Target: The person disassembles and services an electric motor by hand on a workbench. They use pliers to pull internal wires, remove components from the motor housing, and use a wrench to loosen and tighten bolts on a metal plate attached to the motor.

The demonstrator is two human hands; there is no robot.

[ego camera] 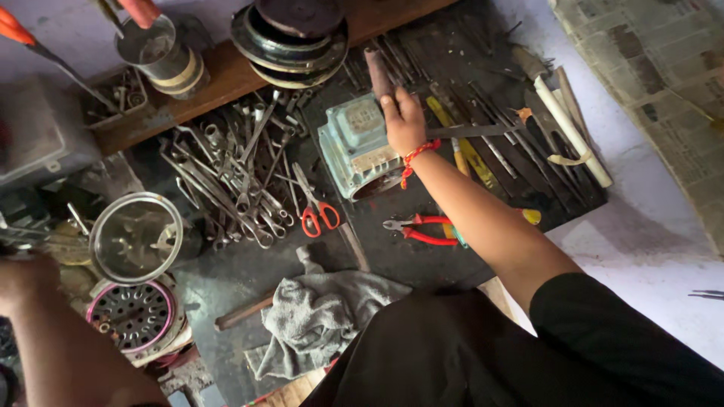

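Motor housing (354,147), pale blue-grey, ribbed and grimy, lies under the right hand (403,120), fingers curled on its edge.

motor housing (356,147): cast metal, painted pale green, dull and worn
spanners (226,177): bare steel, faintly shiny
scissors (317,207): metal blades, glossy red plastic handles
rag (320,313): grey cloth, matt, crumpled
shelf (226,75): rough wood

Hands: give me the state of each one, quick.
Right hand: closed around a brown tool handle, resting on the grey motor housing.
Left hand: at the frame edge, grip cannot be told.
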